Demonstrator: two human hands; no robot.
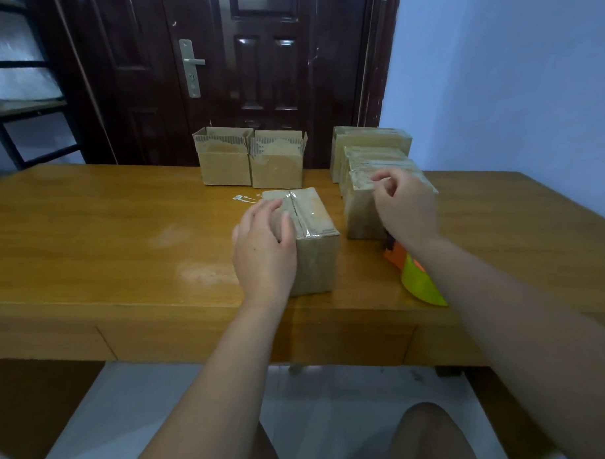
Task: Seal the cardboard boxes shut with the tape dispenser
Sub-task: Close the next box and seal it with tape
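A small cardboard box point(315, 229) with clear tape along its top seam stands near the table's front edge. My left hand point(264, 244) grips its left side, thumb lying on the top. My right hand point(405, 205) hovers over the nearest box of a row of taped boxes point(360, 213) at the right, fingers loosely curled and holding nothing. The orange and yellow-green tape dispenser point(416, 277) lies on the table under my right forearm, partly hidden. Two boxes with open flaps point(223, 163) point(276, 165) stand at the back.
The wooden table point(106, 236) has a strip of crumpled tape point(245, 198) stuck left of the held box. A dark door point(254, 76) stands behind the table, a metal shelf frame point(12, 112) at the far left, a blue wall on the right.
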